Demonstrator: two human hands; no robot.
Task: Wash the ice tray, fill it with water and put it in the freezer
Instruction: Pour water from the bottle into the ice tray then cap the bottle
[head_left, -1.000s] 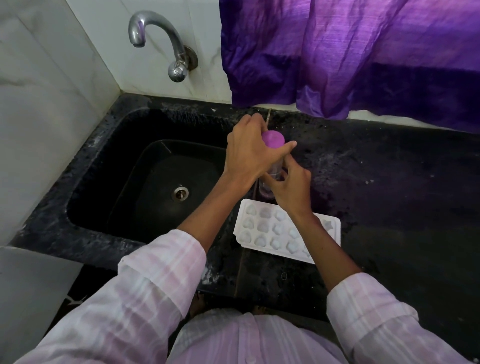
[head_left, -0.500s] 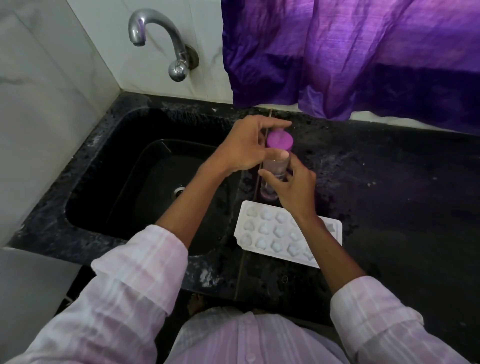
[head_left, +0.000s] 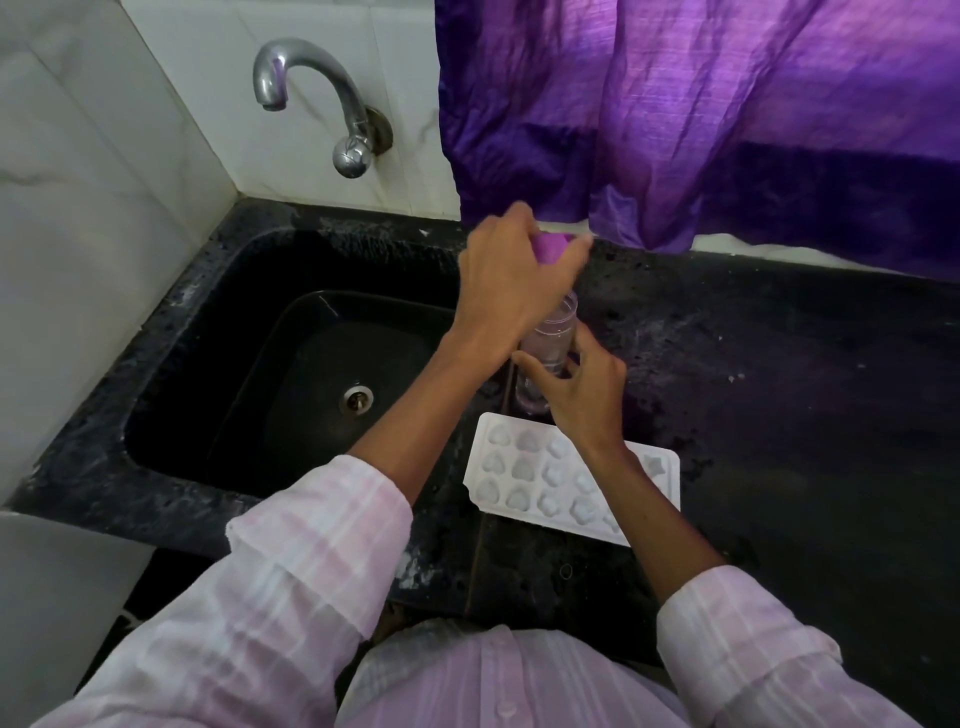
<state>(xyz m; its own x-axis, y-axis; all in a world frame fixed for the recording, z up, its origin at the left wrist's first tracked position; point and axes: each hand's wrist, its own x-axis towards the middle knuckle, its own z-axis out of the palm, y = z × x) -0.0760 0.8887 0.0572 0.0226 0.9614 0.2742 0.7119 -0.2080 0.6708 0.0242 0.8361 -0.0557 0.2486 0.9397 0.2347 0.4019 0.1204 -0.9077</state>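
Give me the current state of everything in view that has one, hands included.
Bottle: upright on the counter, cap off, mouth open.
Purple cap: lifted clear of the bottle, in the left hand.
Left hand: closed on the cap.
Right hand: gripping the bottle's body.
Ice tray: flat on the counter, cavities up; water inside cannot be told.
Tap: no water running.
Sink: no standing water visible.

Left hand (head_left: 511, 280) hides most of the purple cap (head_left: 551, 245).

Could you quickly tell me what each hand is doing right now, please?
Left hand: closed on the purple cap.
Right hand: gripping the clear bottle.
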